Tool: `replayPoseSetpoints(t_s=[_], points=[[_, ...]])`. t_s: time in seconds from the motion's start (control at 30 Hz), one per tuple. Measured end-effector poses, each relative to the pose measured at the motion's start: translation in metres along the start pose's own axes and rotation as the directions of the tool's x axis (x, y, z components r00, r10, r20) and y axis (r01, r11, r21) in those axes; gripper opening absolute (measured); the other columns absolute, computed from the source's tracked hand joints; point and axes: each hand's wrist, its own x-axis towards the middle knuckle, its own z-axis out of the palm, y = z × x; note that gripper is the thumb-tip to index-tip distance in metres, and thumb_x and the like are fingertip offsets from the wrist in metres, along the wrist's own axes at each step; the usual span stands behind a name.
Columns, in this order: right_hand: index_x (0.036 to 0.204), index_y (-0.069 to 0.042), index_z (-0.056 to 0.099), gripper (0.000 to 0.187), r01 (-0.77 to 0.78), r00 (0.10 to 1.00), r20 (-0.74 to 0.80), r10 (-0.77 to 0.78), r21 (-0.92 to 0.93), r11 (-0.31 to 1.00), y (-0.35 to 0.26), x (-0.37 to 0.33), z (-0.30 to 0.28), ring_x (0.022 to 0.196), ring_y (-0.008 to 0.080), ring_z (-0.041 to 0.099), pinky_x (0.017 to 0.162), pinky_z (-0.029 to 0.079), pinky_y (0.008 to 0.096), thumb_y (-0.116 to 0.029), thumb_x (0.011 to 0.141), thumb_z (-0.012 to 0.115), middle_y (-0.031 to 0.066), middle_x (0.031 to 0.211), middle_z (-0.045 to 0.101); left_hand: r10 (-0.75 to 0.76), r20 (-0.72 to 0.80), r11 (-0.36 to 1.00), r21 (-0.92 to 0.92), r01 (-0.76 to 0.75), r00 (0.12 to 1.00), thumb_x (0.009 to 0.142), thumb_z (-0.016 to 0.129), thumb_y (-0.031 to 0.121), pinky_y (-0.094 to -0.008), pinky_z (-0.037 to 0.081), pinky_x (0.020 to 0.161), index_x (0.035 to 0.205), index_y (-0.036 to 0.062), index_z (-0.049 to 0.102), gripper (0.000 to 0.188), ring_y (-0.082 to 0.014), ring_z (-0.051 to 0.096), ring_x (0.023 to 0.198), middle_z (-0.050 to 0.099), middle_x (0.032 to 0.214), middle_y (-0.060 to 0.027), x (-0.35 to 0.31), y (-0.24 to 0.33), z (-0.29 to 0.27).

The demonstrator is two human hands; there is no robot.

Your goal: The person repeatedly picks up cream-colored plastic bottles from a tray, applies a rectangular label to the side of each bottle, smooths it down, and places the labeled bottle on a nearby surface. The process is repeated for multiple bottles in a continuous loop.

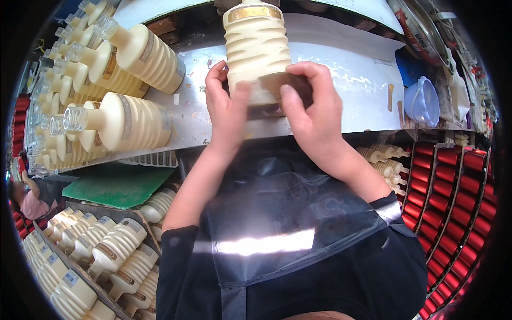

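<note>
A cream, ribbed bottle point(257, 45) lies on the work table in front of me, with a gold band label point(255, 13) around its far shoulder. My left hand point(226, 101) is on the bottle's left side. Its fingers curl around that side, and its thumb, smeared by motion, is on the front. Between the curled fingers and thumb of my right hand point(314, 104) is a dark, shiny brown label point(285, 88). Part of it lies against the bottle's near end; the rest curves away to the right. The bottle's underside is hidden.
Several cream bottles with clear necks point(146, 58) crowd the table's left side. More bottles fill a crate point(114, 250) below, beside a green board point(120, 184). A blue basin point(424, 101) stands at the right. Red cylinders point(445, 213) are stacked lower right. Another person point(34, 200) is far left.
</note>
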Motion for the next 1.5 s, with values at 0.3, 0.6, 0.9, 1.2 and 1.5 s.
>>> replayPoseSetpoints(t_s=[0.3,0.6,0.9,1.2,1.5], points=[[0.135,0.001,0.045,0.036,-0.136,0.978,-0.155,0.139,0.032,0.990,0.058,-0.012,0.004,0.118,0.0208,0.054,0.107,0.043,0.0344,-0.006,0.101,0.055,0.0120,0.127,0.054,0.050,0.045,0.998,-0.047,-0.048,0.998,0.105,0.053,0.030,-0.0390,0.036,0.112,0.143,-0.0057,0.037,0.055,-0.0241,0.048,0.125,0.049,0.138,-0.0176,0.004,-0.006,0.003],[0.131,-0.001,0.053,0.037,-0.070,0.991,-0.100,0.087,0.161,0.984,0.056,-0.010,-0.011,0.114,0.0259,0.060,0.101,0.047,0.0361,-0.011,0.097,0.063,0.0142,0.123,0.060,0.017,0.112,0.987,-0.161,0.001,0.994,0.106,0.053,0.023,-0.0380,0.033,0.115,0.147,-0.0032,0.033,0.052,-0.0229,0.045,0.129,0.046,0.142,-0.0165,0.003,-0.004,-0.004],[0.110,-0.001,0.066,0.023,0.389,0.902,-0.098,-0.421,-0.242,0.889,0.044,0.003,-0.015,0.094,0.0210,0.071,0.085,0.058,0.0316,0.006,0.089,0.072,0.0124,0.105,0.073,0.054,0.174,0.999,-0.004,-0.054,0.983,0.086,0.079,0.023,-0.0393,0.037,0.114,0.144,-0.0011,0.039,0.075,-0.0258,0.049,0.130,0.051,0.137,-0.0156,-0.006,-0.009,-0.020],[0.095,-0.006,0.071,0.020,0.696,0.695,0.136,-0.706,-0.374,0.613,-0.002,0.020,-0.018,0.079,0.0222,0.072,0.068,0.055,0.0331,-0.006,0.075,0.072,0.0069,0.095,0.074,0.353,0.164,0.783,0.486,-0.387,0.921,0.073,0.089,0.016,-0.0386,0.043,0.108,0.129,0.0044,0.058,0.065,-0.0276,0.059,0.118,0.063,0.121,-0.0099,-0.001,0.010,-0.014],[0.103,-0.004,0.073,0.030,0.634,0.767,0.253,-0.589,-0.439,0.637,-0.025,0.002,-0.019,0.084,0.0244,0.073,0.073,0.059,0.0347,-0.004,0.072,0.071,0.0088,0.096,0.073,0.483,0.129,0.702,0.534,-0.471,0.866,0.066,0.089,0.020,-0.0422,0.040,0.103,0.124,0.0070,0.060,0.066,-0.0294,0.059,0.114,0.065,0.121,-0.0104,0.002,0.008,-0.004]])
